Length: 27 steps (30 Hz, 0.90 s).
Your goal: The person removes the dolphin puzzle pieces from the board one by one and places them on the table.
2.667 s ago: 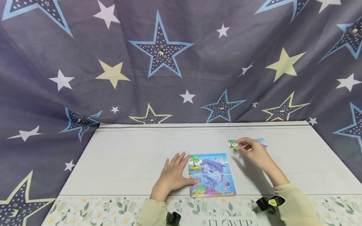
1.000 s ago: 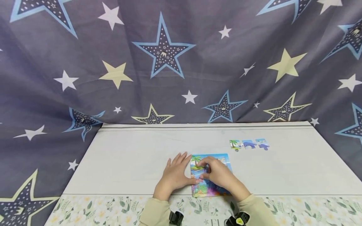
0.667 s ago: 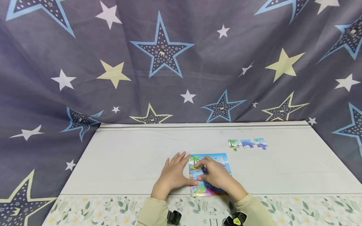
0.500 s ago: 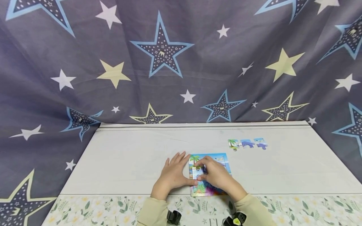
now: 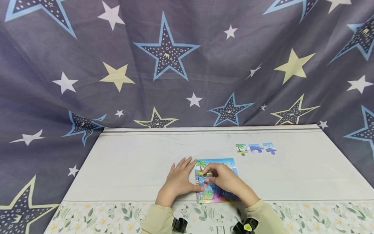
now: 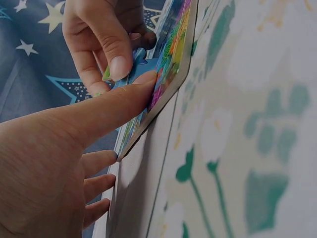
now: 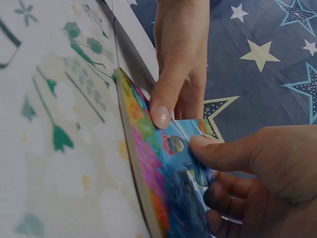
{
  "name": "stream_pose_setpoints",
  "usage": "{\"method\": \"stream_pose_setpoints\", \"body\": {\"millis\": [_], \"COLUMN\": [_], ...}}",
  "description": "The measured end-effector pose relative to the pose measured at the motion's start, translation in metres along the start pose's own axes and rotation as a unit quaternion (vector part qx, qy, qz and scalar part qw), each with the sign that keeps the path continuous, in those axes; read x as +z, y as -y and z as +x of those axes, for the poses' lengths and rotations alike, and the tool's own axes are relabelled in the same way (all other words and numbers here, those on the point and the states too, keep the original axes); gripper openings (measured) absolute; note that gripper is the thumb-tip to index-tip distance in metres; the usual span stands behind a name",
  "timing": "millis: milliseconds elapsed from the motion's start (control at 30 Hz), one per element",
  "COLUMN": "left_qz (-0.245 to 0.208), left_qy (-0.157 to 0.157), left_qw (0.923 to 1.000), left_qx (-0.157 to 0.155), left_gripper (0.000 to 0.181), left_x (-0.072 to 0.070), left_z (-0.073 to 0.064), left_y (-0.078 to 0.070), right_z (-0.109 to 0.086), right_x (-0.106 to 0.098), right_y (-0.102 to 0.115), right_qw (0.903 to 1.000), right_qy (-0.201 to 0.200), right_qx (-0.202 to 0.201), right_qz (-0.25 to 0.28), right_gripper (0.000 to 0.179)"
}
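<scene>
A dolphin jigsaw board [image 5: 216, 197] lies near the table's front, with a bright sea scene on it. My left hand [image 5: 178, 180] rests at its left edge, fingers spread straight and thumb on top of the board. Over the board's middle, my right hand [image 5: 225, 178] pinches a blue jigsaw piece [image 7: 184, 130] between thumb and fingers. The piece looks tilted up from the board's left part. My right hand covers much of the dolphin picture. Farther back on the right lie three loose pieces in a row: palm-tree piece [image 5: 241, 148], dolphin piece [image 5: 255, 148] and blue-purple piece [image 5: 270, 148].
A white cloth [image 5: 140, 165] covers the table, with a flower-printed strip [image 5: 114, 217] along the front. Behind and beside the table hangs a dark star-patterned curtain [image 5: 187, 81]. Black cameras [image 5: 179, 225] sit at the wrists.
The right hand has moved from the loose pieces at the back right to the board. There it has tilted up a piece and shifted slightly right. The left hand stays.
</scene>
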<state>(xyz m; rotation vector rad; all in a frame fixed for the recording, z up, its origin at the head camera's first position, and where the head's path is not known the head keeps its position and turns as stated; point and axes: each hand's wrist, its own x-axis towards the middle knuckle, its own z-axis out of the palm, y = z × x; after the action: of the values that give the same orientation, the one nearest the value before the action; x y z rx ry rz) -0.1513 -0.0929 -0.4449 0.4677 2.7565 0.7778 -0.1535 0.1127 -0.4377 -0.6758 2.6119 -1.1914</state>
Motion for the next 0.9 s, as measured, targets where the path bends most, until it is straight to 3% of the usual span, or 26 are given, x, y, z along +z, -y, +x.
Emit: {"method": "stream_pose_setpoints", "body": {"millis": [200, 567, 700, 900], "left_qz": [0.003, -0.002, -0.005, -0.007], "left_qy": [0.002, -0.002, -0.002, -0.007], "left_qw": [1.0000, 1.0000, 1.0000, 0.9999], "left_qx": [0.002, 0.004, 0.002, 0.007], "left_gripper": [0.108, 0.108, 0.107, 0.108], "left_x": [0.000, 0.000, -0.001, 0.000], "left_z": [0.000, -0.001, -0.001, -0.002], "left_y": [0.000, -0.002, -0.003, -0.003], "right_z": [-0.001, -0.008, -0.011, -0.016], "right_x": [-0.008, -0.037, -0.048, -0.064], "right_y": [-0.001, -0.010, -0.011, -0.016], "right_qw": [1.0000, 0.9986, 0.9995, 0.9974], "right_qy": [0.009, 0.020, -0.003, -0.055], "right_qx": [0.000, -0.015, -0.008, 0.039], "right_qz": [-0.001, 0.047, 0.031, 0.025], "right_gripper": [0.012, 0.016, 0.015, 0.022]}}
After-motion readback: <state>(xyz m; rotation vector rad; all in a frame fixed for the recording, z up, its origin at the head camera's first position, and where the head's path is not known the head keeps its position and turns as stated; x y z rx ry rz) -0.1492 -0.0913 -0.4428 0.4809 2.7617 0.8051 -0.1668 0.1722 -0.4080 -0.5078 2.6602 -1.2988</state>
